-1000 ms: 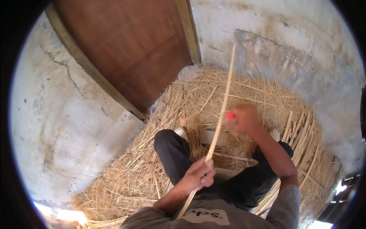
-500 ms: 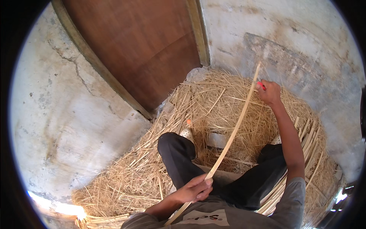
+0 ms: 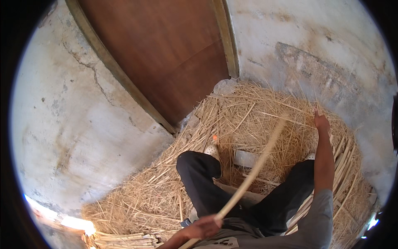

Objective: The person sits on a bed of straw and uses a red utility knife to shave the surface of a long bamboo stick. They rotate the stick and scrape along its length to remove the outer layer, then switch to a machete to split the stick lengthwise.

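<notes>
A long pale bamboo strip (image 3: 250, 179) runs slantwise from my lap up over the straw, its far end smeared by motion. My left hand (image 3: 204, 227) is closed round its lower part, close to my waist. Beyond the strip's far end and to its right, my right hand (image 3: 322, 121) is raised in a fist, apart from the strip. A small red thing showed in that fist half a second ago; now the fingers mostly cover it.
Loose straw and shavings (image 3: 145, 198) spread round my legs. Split strips lie in a bundle (image 3: 345, 159) at my right, with more (image 3: 124, 239) at the lower left. A pale block (image 3: 245, 158) sits between my feet. Beyond stand a brown door (image 3: 166, 54) and stained walls (image 3: 352, 37).
My right hand has swung outward and away from the strip's far end. The strip's far end has dropped lower and blurs, while my left hand has shifted slightly down and left.
</notes>
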{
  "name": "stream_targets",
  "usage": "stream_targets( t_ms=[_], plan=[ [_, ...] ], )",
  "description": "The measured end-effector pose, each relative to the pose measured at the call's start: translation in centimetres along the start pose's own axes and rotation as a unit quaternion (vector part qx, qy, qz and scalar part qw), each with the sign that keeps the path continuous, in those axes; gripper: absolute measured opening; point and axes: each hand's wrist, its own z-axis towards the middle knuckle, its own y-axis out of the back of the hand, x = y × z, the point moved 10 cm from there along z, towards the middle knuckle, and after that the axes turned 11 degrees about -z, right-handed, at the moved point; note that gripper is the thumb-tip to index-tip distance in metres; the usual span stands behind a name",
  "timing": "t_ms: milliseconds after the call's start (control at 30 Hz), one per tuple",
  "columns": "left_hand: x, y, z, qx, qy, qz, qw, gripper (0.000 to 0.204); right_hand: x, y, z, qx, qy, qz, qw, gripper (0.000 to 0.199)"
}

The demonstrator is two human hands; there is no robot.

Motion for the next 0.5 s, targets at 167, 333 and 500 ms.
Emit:
stream_targets(
  t_ms=[167,333,500],
  plan=[
    [-8.9,-1.6,5.7,-0.011,-0.169,0.027,0.985,0.019,-0.4,0.6,3.9,-0.179,0.116,-0.002,0.977,0.075],
    [-13.3,-4.9,8.2,0.030,-0.262,0.058,0.963,0.019,14.4,5.2,-15.5,-0.181,0.439,0.181,0.861,0.051],
    [-15.5,-7.2,9.0,0.015,-0.292,0.085,0.952,0.021,18.5,4.6,-32.1,-0.142,0.592,0.107,0.786,0.041]
  ],
)
